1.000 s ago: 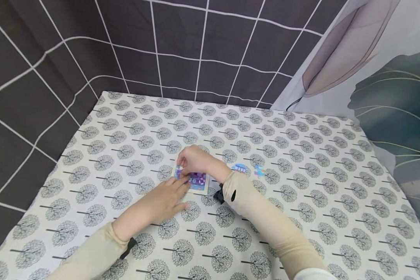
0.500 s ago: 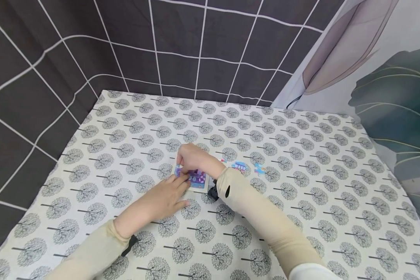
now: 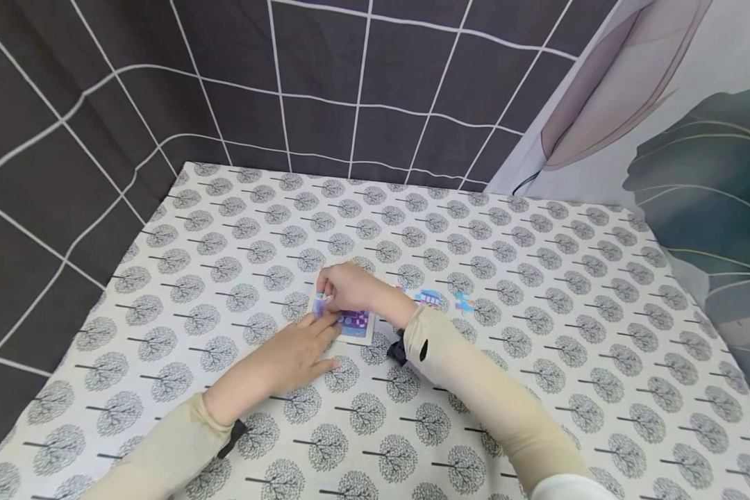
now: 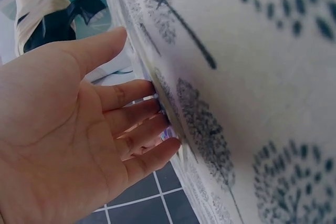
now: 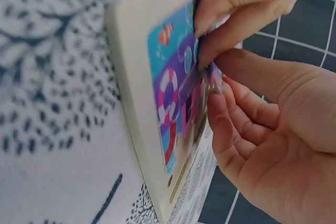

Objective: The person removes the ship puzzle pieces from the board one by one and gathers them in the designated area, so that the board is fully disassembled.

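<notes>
Nearest, two beige sleeves [image 3: 487, 392] reach in over the cloth, a black wrist device [image 3: 397, 350] at the end of the right one. The left hand [image 3: 294, 355] lies palm down, fingers extended and thumb held apart, its fingertips resting on the jigsaw board [image 3: 357, 340]. That board lies flat on the tablecloth under both hands; its pale border surrounds a blue and purple picture with a pink-and-white swim ring [image 5: 168, 95]. Just beyond the left fingertips, the right hand [image 3: 355, 288] bends over the board, thumb and forefinger pinching a small puzzle piece [image 5: 212, 83] at the picture's surface; whether it is seated cannot be told. To the right lie a blue-and-purple loose piece [image 3: 428, 298] and a light-blue loose piece [image 3: 464, 303], apart from each other. The tree-print tablecloth [image 3: 550, 278] runs back to a dark grid curtain [image 3: 325, 69], with a leaf-print curtain [image 3: 706, 187] at the right.
</notes>
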{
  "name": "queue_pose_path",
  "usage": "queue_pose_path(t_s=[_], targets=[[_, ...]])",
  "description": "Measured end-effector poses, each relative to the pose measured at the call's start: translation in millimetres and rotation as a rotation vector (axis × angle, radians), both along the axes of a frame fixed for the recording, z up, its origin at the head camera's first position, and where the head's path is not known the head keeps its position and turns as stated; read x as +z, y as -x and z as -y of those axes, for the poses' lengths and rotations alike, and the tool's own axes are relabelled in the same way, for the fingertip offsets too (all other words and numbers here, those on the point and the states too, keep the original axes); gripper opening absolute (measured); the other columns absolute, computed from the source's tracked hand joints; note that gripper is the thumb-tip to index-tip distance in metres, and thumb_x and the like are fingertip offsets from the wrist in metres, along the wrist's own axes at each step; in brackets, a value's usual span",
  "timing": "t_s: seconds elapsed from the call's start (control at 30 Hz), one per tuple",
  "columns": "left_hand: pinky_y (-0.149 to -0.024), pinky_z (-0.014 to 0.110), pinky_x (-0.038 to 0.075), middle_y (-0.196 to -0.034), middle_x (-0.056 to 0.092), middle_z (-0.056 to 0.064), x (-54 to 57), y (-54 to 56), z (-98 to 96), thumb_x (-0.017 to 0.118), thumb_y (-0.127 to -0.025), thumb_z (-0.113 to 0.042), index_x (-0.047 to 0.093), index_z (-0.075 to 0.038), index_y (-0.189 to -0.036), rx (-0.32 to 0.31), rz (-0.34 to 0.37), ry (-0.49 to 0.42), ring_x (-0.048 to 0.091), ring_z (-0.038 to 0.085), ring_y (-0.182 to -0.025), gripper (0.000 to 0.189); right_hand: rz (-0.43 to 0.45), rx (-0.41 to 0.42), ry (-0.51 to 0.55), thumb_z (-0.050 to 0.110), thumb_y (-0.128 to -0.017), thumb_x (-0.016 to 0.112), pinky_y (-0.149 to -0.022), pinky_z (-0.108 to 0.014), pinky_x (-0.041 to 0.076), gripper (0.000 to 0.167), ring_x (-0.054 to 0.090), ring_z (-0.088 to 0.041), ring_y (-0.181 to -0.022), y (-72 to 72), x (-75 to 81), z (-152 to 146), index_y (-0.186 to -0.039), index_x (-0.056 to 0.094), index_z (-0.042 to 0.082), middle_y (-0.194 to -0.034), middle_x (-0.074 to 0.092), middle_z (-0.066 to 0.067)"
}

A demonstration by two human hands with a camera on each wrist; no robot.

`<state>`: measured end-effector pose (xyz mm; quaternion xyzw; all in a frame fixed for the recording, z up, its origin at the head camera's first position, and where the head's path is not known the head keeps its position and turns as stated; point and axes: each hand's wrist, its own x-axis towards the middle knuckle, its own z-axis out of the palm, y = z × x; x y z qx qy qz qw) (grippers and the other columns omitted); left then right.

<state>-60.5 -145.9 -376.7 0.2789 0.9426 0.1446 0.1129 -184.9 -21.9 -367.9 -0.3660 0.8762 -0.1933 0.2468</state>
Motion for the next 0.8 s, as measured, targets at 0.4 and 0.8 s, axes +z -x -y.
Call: queue_pose_path(t_s=[0.4, 0.8], targets=[[-0.108, 0.046, 0.035, -0.147, 0.032, 0.019, -2.2, -0.2, 2.5, 0.052, -0.093, -0.036, 0.038, 0.003, -0.139, 0.021, 0.060, -0.027, 0.038, 0.034, -0.129, 0.062, 0.019, 0.013, 0.097, 0.006, -0.071, 0.078, -0.072, -0.015, 0.048, 0.028, 0.057, -0.012, -0.078, -0.2, -4.1, -6.7, -0.096, 0.066, 0.005, -0.086, 0.064, -0.003], [-0.107, 0.046, 0.037, -0.147, 0.033, 0.018, 0.0, -1.7, 3.4, 0.054, -0.093, -0.033, 0.037, 0.003, -0.140, 0.025, 0.067, -0.017, 0.039, 0.033, -0.128, 0.061, 0.029, 0.037, 0.101, 0.013, -0.072, 0.079, -0.072, -0.013, 0.049, 0.033, 0.059, -0.011, -0.080, 4.1, -5.8, -9.0, -0.102, 0.069, 0.003, -0.089, 0.067, -0.003]])
